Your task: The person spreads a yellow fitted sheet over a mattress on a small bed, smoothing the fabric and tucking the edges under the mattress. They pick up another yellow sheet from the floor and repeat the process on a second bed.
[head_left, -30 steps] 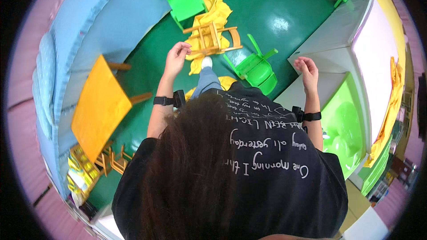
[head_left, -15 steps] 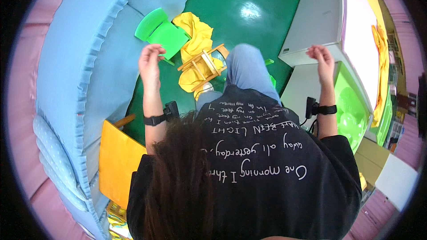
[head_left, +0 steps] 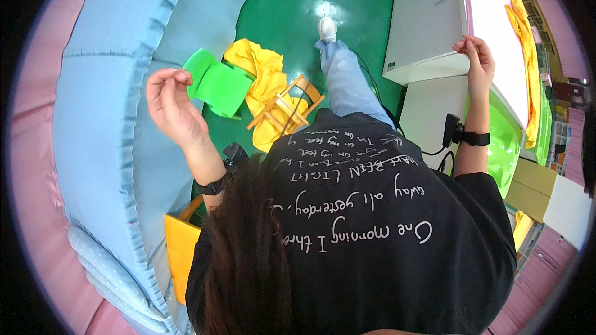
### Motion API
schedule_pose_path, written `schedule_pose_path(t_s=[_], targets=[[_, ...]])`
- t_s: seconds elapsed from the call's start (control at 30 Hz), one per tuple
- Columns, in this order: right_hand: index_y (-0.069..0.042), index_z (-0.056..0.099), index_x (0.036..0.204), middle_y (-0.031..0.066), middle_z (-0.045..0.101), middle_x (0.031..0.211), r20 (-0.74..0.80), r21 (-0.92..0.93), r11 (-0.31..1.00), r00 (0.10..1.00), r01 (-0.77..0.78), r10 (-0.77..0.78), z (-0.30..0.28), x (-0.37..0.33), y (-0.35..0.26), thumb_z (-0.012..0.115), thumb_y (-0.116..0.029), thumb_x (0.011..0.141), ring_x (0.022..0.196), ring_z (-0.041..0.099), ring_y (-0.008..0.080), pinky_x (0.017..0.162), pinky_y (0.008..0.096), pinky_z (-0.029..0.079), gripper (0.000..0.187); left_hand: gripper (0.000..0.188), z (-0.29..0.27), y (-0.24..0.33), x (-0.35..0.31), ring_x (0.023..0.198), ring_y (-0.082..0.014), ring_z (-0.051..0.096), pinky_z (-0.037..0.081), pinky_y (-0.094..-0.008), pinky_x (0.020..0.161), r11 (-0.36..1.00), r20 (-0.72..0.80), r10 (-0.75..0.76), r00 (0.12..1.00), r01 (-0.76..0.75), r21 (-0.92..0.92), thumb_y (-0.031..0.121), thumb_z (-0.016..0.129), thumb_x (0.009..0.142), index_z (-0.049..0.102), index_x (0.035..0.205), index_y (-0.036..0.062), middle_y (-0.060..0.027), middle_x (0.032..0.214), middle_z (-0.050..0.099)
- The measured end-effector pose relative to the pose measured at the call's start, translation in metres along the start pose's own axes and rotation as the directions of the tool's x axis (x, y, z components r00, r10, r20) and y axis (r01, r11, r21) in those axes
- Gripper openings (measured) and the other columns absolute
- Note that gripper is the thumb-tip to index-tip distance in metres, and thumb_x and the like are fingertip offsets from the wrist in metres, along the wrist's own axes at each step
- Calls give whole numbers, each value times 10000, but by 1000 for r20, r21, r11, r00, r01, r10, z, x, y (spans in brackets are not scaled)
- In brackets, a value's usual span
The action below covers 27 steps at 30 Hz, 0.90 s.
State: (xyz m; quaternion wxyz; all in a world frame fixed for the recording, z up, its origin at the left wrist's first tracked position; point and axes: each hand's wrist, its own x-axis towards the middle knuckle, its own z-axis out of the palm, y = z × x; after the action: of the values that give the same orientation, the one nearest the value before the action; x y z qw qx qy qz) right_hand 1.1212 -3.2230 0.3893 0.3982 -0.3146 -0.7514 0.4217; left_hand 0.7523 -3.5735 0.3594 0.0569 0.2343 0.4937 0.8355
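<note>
My left hand (head_left: 176,104) is raised at the left, its fingers loosely bent and holding nothing. In the picture it overlaps the edge of the light blue fabric and sits beside a small green chair (head_left: 228,90). My right hand (head_left: 479,65) is up at the right, in front of a white cabinet (head_left: 425,18), with slightly curled fingers and nothing visible in them. Each wrist wears a black strap with a small device. On the floor between the hands, a small wooden chair or stool frame (head_left: 273,104) lies tipped over on a crumpled yellow cloth (head_left: 264,68).
Light blue fabric (head_left: 96,111) covers a long piece of furniture along the left. An orange-yellow board (head_left: 178,254) stands at the lower left. Bright green bins (head_left: 506,142) and a hanging yellow cloth (head_left: 524,56) are on the right. A dark cable (head_left: 372,80) runs along the green floor.
My left hand has swung outward to the left, and my right hand has moved up and to the right. One leg now stretches forward, its white shoe in view.
</note>
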Motion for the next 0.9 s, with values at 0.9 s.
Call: schedule_pose_path(t_s=[0.9], targets=[[6,559,940,54,589,724,-592,342,884,656,-320,467,-107,324,333,478,-63,895,662,570,105,628,236,484,115,114,516,-494,251,693,-82,532,439,-214,646,868,729,-495,472,311,388,7,461,880,565,835,1,-25,737,562]])
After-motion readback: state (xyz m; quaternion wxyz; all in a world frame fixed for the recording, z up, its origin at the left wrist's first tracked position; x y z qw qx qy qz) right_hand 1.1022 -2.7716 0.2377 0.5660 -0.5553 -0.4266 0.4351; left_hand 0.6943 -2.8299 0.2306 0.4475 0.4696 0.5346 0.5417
